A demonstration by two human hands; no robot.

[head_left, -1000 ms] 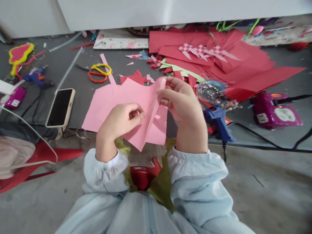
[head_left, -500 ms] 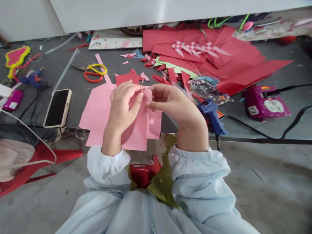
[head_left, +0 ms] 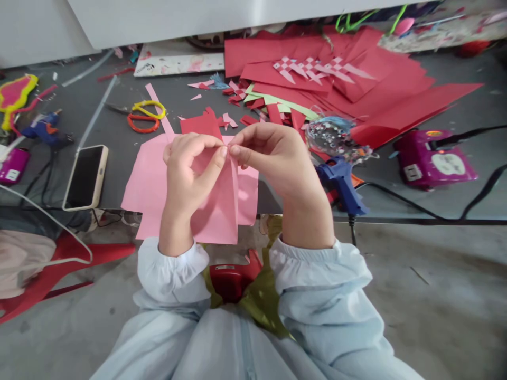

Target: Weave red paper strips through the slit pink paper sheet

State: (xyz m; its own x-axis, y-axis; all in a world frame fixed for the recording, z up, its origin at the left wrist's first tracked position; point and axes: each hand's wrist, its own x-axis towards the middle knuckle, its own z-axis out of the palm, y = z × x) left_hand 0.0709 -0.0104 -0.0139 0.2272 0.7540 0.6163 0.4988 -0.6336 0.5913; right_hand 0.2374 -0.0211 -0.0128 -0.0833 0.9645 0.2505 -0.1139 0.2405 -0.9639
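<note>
A sheet of pink paper (head_left: 217, 221) is raised and bent along its right side. My left hand (head_left: 192, 171) pinches its upper edge between thumb and forefinger. Right beside that, thumb and fingertips of my right hand (head_left: 269, 153) are closed on the same edge, the fingertips of both hands almost touching. More pink paper (head_left: 144, 179) lies flat beneath at the table's front edge. Just beyond my hands is a piece of red paper (head_left: 200, 125), with yellow and orange scissors (head_left: 146, 116) to its left.
Red sheets (head_left: 380, 100) are heaped at the back right, with woven pink-and-red paper pieces (head_left: 312, 68) on top. Blue glue gun (head_left: 344, 184), purple box (head_left: 438, 158) with cables and a bag of beads (head_left: 330, 134) lie right. A phone (head_left: 86, 178) lies left, beside another glue gun (head_left: 45, 128).
My right hand has moved left and slightly up, its fingertips meeting those of my left hand at the paper's top edge. The view has shifted slightly.
</note>
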